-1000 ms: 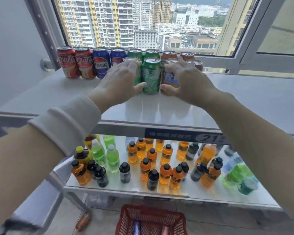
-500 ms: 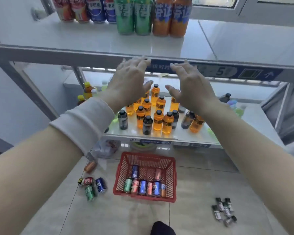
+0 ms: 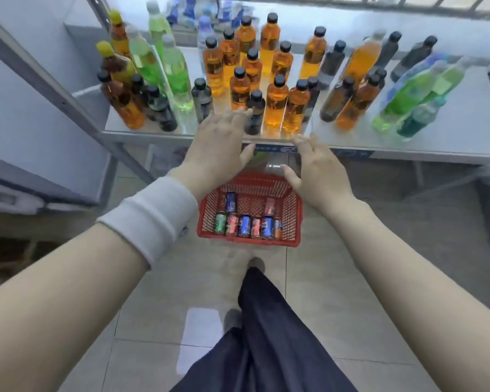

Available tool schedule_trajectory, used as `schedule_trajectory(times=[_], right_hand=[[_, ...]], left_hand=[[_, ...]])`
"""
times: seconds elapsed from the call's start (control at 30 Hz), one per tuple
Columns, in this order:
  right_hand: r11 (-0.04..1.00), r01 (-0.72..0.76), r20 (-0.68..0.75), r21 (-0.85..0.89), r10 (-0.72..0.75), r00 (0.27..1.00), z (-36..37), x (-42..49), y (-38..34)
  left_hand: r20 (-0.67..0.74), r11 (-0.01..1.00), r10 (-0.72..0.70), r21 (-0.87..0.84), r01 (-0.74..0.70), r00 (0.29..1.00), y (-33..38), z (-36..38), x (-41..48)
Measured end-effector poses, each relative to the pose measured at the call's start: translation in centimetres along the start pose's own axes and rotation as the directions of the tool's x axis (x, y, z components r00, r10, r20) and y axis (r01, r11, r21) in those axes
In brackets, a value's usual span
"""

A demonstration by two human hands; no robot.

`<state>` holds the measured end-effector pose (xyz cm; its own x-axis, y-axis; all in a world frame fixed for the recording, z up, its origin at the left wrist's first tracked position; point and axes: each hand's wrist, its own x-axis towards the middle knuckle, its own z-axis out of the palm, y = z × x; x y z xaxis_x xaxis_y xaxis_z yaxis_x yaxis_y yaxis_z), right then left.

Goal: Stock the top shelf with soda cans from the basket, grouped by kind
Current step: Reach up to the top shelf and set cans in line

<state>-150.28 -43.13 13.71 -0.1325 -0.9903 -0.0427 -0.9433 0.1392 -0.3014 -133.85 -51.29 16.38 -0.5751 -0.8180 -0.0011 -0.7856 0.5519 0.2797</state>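
Observation:
A red plastic basket (image 3: pixel 293 210) stands on the tiled floor below me. Several soda cans lie in it: a green one (image 3: pixel 220 223), red ones (image 3: pixel 232 225), blue ones (image 3: pixel 244 226) and an orange one (image 3: pixel 277 229) at the right end. My left hand (image 3: pixel 219 149) hovers above the basket's far left corner, fingers spread and empty, a white wristband on its wrist. Beside it, my right hand (image 3: pixel 316 171) hangs over the far right corner, open and holding nothing. The top shelf is out of view.
The lower shelf (image 3: pixel 450 137) ahead carries several bottles of orange, green and dark drinks. A grey shelf post (image 3: pixel 54 91) slants down at the left. My dark trouser leg (image 3: pixel 269 329) and foot stand just behind the basket.
Both hands have dropped from the cans on the top shelf down toward the basket. My view has tilted from the shelf to the floor.

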Motion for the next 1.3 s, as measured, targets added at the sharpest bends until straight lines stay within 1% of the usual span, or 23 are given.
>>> schedule_trajectory(times=[0.07,0.13,0.23,0.33,0.43,0.5,0.53,0.6,0.7,0.73,0.83,0.9,0.97,1.07,1.13,1.23,1.3], right_hand=[[0.998,-0.044,0.066,0.039,0.041,0.997,3.3,0.8,1.6],[0.988,-0.123,0.171,0.095,0.106,0.98,7.1,1.3,3.1],[0.945,-0.265,0.327,0.19,0.194,0.925,13.0,2.2,5.2],[0.884,-0.399,0.473,0.243,0.251,0.845,19.2,2.4,7.0],[0.846,-0.482,0.631,0.227,0.249,0.735,26.8,2.5,8.9],[0.836,-0.503,0.705,0.22,0.22,0.674,32.8,3.5,10.7],[0.836,-0.503,0.729,0.218,0.203,0.653,35.9,4.3,11.8],[0.857,-0.475,0.745,0.202,0.18,0.642,42.2,6.5,14.2],[0.912,-0.371,0.723,0.174,0.138,0.677,51.5,10.6,17.0],[0.936,-0.319,0.729,0.148,0.115,0.675,54.6,11.9,17.7],[0.991,-0.135,0.778,0.024,0.066,0.625,62.8,15.5,19.2],[0.999,0.023,0.807,-0.043,0.021,0.59,66.5,17.5,19.6],[0.992,0.104,0.822,-0.078,0.005,0.569,69.1,19.0,20.0],[0.992,0.109,0.853,-0.058,-0.007,0.523,71.6,19.9,20.6],[0.991,0.123,0.867,-0.044,-0.023,0.498,72.6,19.8,20.7],[0.99,0.144,0.881,-0.006,-0.063,0.469,73.5,19.4,20.9],[0.995,0.081,0.877,0.054,-0.086,0.473,73.7,19.1,21.2]], left_hand=[[0.042,0.998,-0.046,-0.041,0.048,0.998,-1.2,3.6,0.6],[0.11,0.991,-0.098,-0.078,0.106,0.989,-2.5,7.4,0.9],[0.222,0.963,-0.193,-0.142,0.228,0.956,-4.8,13.5,0.9],[0.336,0.893,-0.31,-0.218,0.394,0.889,-7.2,19.9,0.0],[0.472,0.782,-0.399,-0.273,0.56,0.787,-10.1,27.9,-1.5],[0.528,0.738,-0.418,-0.277,0.615,0.739,-12.5,34.2,-1.6],[0.543,0.735,-0.415,-0.274,0.62,0.731,-13.7,37.4,-1.2],[0.557,0.741,-0.406,-0.264,0.617,0.725,-16.5,43.8,0.2],[0.542,0.748,-0.4,-0.273,0.605,0.739,-21.0,53.2,3.6],[0.527,0.752,-0.409,-0.268,0.603,0.745,-22.5,56.2,5.0],[0.516,0.782,-0.434,-0.191,0.594,0.738,-26.6,64.6,8.4],[0.494,0.792,-0.464,-0.14,0.594,0.735,-28.5,68.6,10.3],[0.464,0.783,-0.492,-0.135,0.608,0.736,-29.9,71.6,11.8],[0.49,0.751,-0.518,-0.132,0.647,0.702,-31.1,74.6,12.9],[0.522,0.703,-0.513,-0.2,0.682,0.682,-31.1,75.6,13.2],[0.544,0.603,-0.525,-0.304,0.738,0.654,-31.0,76.1,13.5],[0.567,0.55,-0.52,-0.349,0.759,0.638,-31.0,76.2,13.7]])
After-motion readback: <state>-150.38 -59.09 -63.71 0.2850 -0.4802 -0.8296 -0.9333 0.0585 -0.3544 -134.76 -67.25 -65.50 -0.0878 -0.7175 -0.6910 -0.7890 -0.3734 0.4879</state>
